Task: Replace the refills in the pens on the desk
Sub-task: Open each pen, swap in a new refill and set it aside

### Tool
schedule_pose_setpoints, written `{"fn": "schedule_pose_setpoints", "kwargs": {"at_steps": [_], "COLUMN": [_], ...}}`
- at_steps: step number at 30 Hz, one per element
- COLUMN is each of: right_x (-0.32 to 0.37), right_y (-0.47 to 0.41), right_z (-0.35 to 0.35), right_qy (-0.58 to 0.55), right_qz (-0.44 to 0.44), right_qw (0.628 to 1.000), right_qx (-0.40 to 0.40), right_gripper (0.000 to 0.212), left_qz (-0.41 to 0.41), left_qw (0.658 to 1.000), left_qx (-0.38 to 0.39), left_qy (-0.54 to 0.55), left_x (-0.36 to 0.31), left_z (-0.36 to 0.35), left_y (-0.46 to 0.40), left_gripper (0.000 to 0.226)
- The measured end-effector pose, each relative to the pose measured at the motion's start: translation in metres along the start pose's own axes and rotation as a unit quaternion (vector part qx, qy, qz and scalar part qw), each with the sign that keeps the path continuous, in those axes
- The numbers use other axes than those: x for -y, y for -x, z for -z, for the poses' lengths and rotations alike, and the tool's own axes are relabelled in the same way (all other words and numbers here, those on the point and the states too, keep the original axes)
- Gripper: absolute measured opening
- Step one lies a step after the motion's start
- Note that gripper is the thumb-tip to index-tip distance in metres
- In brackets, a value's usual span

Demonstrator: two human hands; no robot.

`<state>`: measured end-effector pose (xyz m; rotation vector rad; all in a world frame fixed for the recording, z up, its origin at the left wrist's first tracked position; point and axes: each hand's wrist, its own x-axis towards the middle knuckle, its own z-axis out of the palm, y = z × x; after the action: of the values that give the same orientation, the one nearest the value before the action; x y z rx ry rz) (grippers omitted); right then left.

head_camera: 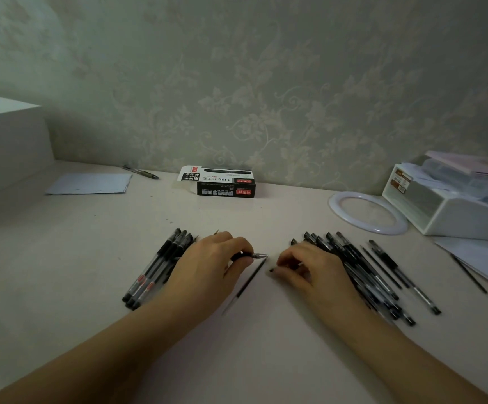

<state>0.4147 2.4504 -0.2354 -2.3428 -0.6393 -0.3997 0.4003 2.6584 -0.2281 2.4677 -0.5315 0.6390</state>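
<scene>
My left hand grips a pen, fingers curled round the barrel, metal tip poking out toward the middle of the desk. My right hand pinches something small and dark at the fingertips, probably a cap or tip piece, too small to tell. A loose refill lies on the desk between both hands, its upper end just below the pen tip. Neat row of pens just left of my left hand, messier pile of pens under and right of my right hand. Opened pen box stands at the wall. Handling guess: the refill is light and thin, bends if gripped at one end, rolls easily on this smooth top. Best pinched mid-length or near the tip end, away from the nib, then fed straight into the barrel. The barrel is stiff plastic, so hold it at the ribbed grip section so it doesn't spin.
</scene>
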Motion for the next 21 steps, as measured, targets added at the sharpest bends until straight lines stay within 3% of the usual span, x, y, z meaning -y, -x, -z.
{"fn": "schedule_pose_setpoints", "kwargs": {"at_steps": [3,9,16,21], "right_x": [-0.0016,-0.0019,0.0032,0.0021], "right_y": [0.0008,0.0015,0.0007,0.0003], "right_z": [-0.0001,-0.0014,-0.0021,-0.0021], "right_qy": [-0.017,0.061,-0.022,-0.058], "right_qz": [-0.008,0.009,0.059,0.022], "right_qw": [1.0,0.997,0.998,0.997], "right_qx": [0.002,-0.052,-0.031,-0.052], "right_gripper": [0.011,0.014,0.017,0.018], "left_qz": [0.001,-0.004,-0.021,-0.017], "left_qw": [1.0,1.0,1.0,1.0], "left_qx": [0.001,0.002,0.003,0.003], "left_qy": [0.001,0.005,0.013,0.011], "left_x": [0.0006,-0.001,-0.0042,-0.0023], "left_z": [-0.0004,0.0007,0.0016,0.0013], "left_y": [-0.0005,-0.0007,-0.0014,-0.0018], "left_gripper": [0.013,0.013,0.012,0.012]}}
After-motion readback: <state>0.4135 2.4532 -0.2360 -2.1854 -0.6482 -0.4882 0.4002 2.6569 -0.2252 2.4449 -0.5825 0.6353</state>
